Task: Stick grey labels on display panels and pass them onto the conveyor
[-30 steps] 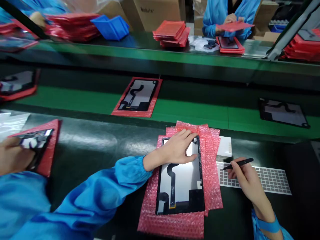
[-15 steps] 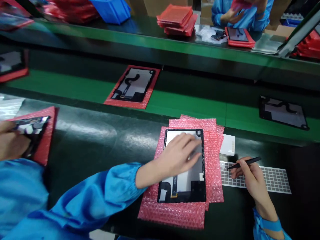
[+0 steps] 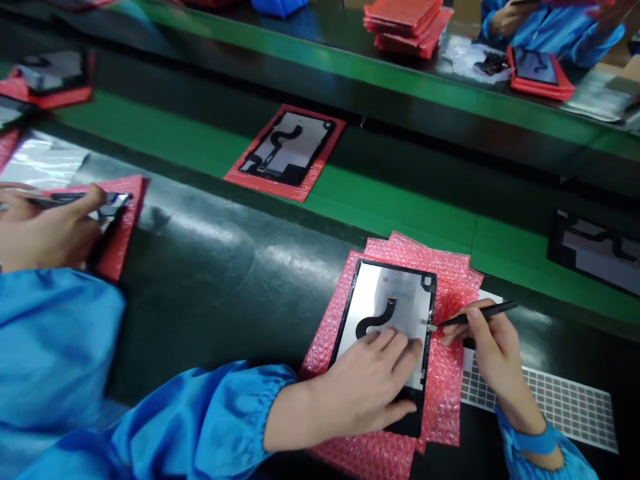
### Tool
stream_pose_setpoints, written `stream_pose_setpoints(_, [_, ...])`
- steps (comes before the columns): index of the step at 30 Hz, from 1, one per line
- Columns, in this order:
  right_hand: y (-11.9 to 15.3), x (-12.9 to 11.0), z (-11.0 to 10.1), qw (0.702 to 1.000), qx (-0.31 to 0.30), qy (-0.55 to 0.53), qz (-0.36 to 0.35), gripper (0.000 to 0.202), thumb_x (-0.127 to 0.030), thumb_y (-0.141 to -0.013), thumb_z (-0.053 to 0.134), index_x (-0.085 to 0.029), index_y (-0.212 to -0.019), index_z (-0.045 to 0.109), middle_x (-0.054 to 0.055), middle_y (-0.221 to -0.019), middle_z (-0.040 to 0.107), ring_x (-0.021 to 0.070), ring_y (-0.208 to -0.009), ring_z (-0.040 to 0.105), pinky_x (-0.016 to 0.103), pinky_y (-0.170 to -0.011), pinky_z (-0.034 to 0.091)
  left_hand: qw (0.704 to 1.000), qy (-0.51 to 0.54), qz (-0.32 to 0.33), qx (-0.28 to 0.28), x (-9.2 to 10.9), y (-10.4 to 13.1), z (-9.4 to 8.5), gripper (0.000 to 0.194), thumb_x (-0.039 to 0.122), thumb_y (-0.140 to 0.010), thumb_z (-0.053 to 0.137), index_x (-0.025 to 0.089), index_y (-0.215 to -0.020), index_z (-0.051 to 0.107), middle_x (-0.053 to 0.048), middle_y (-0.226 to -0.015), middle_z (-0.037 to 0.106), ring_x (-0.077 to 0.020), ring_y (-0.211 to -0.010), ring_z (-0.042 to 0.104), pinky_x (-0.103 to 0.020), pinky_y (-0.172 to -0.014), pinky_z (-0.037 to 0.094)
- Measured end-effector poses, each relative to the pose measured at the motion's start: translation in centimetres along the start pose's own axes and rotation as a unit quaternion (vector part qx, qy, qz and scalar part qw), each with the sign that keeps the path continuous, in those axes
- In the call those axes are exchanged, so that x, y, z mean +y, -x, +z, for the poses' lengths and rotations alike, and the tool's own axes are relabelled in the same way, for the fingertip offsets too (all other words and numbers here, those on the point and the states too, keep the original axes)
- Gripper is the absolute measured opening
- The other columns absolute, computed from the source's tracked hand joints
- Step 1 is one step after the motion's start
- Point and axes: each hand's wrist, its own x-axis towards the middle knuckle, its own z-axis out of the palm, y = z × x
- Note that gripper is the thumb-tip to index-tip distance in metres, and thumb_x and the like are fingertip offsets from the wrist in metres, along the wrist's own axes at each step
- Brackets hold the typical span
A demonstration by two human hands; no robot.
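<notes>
A tablet panel [image 3: 395,300] lies back-up on a stack of pink bubble-wrap sheets [image 3: 450,393], its silver back crossed by a black flex cable. My left hand [image 3: 370,383] rests flat on the panel's near half, fingers spread. My right hand [image 3: 487,350] grips black tweezers [image 3: 475,315], whose tip touches the panel's right edge. A white sticker sheet [image 3: 565,400] with a grid of small labels lies under my right wrist.
A green conveyor belt [image 3: 400,207] carries another panel on a red sheet [image 3: 287,150] and a bare panel [image 3: 595,250]. A co-worker's hand [image 3: 43,223] at left works on a panel. Red sheet stacks [image 3: 407,20] and another person sit across the far bench.
My left hand slid from the panel's far end down to its near end. My right hand brought the tweezers from the sticker sheet to the panel's right edge. The camera tilted down.
</notes>
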Motion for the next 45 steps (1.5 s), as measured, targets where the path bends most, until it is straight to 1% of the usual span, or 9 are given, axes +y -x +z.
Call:
stream_pose_setpoints(5, [-0.3,1.3,0.6,0.999,-0.009,-0.007,0.039,0.034,-0.056,-0.104,0.072,-0.024,-0.097,0.063,0.004,-0.074,0.081,0.0197,-0.055,0.077,0.03,-0.054,0.066,1.0,0.016,-0.017,0.011,0.2,-0.5,0.0,0.082,0.067,-0.099,0.063,0.004,-0.151,0.051,-0.019,-0.124,0.069,-0.037,-0.108,0.069,-0.049,-0.088,0.063])
stream_pose_setpoints(11, [-0.1,1.3,0.5,0.998,-0.014,0.014,0.056,0.035,-0.057,-0.104,0.071,-0.024,-0.099,0.063,0.005,-0.076,0.081,0.0216,-0.058,0.079,0.031,-0.055,0.068,0.999,0.002,-0.025,0.021,0.4,-0.7,0.1,0.086,0.069,-0.097,0.064,0.005,-0.153,0.05,-0.019,-0.122,0.07,-0.0357,-0.102,0.07,-0.048,-0.082,0.063])
stream_pose_setpoints(22, [-0.2,1.0,0.6,0.998,-0.025,0.007,0.058,0.034,-0.056,-0.106,0.07,-0.023,-0.098,0.063,0.006,-0.076,0.081,0.0213,-0.058,0.079,0.032,-0.056,0.07,1.0,0.002,-0.019,0.001,0.4,-0.8,-0.4,0.087,0.067,-0.097,0.066,0.004,-0.155,0.049,-0.019,-0.123,0.071,-0.0335,-0.1,0.069,-0.045,-0.082,0.063])
stream_pose_setpoints(31, [-0.2,1.2,0.7,0.997,-0.028,0.021,0.066,0.035,-0.058,-0.105,0.07,-0.024,-0.1,0.064,0.006,-0.078,0.081,0.0218,-0.06,0.08,0.032,-0.057,0.07,0.998,0.017,-0.03,-0.044,0.4,-1.2,-0.2,0.096,0.07,-0.099,0.06,-0.001,-0.161,0.042,-0.021,-0.119,0.07,-0.0372,-0.099,0.071,-0.05,-0.078,0.065])
stream_pose_setpoints(34, [-0.2,1.2,0.7,0.998,-0.009,0.014,0.06,0.035,-0.058,-0.104,0.071,-0.024,-0.099,0.064,0.006,-0.077,0.082,0.022,-0.058,0.079,0.031,-0.055,0.068,0.998,0.019,-0.033,-0.047,0.4,-1.3,-0.3,0.095,0.069,-0.099,0.059,-0.001,-0.16,0.043,-0.023,-0.12,0.07,-0.038,-0.1,0.071,-0.051,-0.078,0.065])
stream_pose_setpoints(37, [-0.1,0.3,-0.3,0.999,0.045,-0.003,0.023,0.032,-0.057,-0.104,0.072,-0.026,-0.098,0.065,0.005,-0.075,0.081,0.0217,-0.055,0.078,0.031,-0.053,0.067,0.998,0.031,-0.028,-0.049,0.3,-1.3,-0.4,0.093,0.066,-0.1,0.06,-0.002,-0.16,0.043,-0.023,-0.123,0.07,-0.0371,-0.103,0.071,-0.051,-0.081,0.066])
stream_pose_setpoints(41, [0.1,-1.4,-3.8,0.991,0.121,0.031,-0.042,0.029,-0.055,-0.102,0.076,-0.027,-0.097,0.069,0.005,-0.073,0.082,0.0242,-0.055,0.079,0.034,-0.053,0.068,0.998,0.044,-0.022,-0.046,-0.1,-1.0,-0.4,0.091,0.061,-0.1,0.064,-0.004,-0.159,0.044,-0.023,-0.127,0.071,-0.0357,-0.105,0.072,-0.049,-0.085,0.066])
stream_pose_setpoints(43, [0.2,-1.8,-5.7,0.985,0.148,0.061,-0.056,0.029,-0.054,-0.101,0.077,-0.026,-0.098,0.069,0.005,-0.074,0.082,0.0251,-0.055,0.079,0.035,-0.051,0.069,0.999,0.039,-0.02,-0.03,-0.3,-1.1,-0.6,0.086,0.059,-0.099,0.066,-0.004,-0.156,0.048,-0.023,-0.123,0.073,-0.0347,-0.101,0.073,-0.047,-0.08,0.067])
stream_pose_setpoints(45, [0.1,-1.4,-7.3,0.982,0.162,0.085,-0.054,0.031,-0.054,-0.101,0.077,-0.024,-0.099,0.068,0.006,-0.075,0.082,0.0252,-0.057,0.08,0.035,-0.051,0.069,1.0,0.024,-0.013,-0.001,-0.5,-1.6,-0.9,0.075,0.057,-0.099,0.066,-0.001,-0.146,0.059,-0.022,-0.119,0.074,-0.035,-0.1,0.073,-0.045,-0.076,0.066])
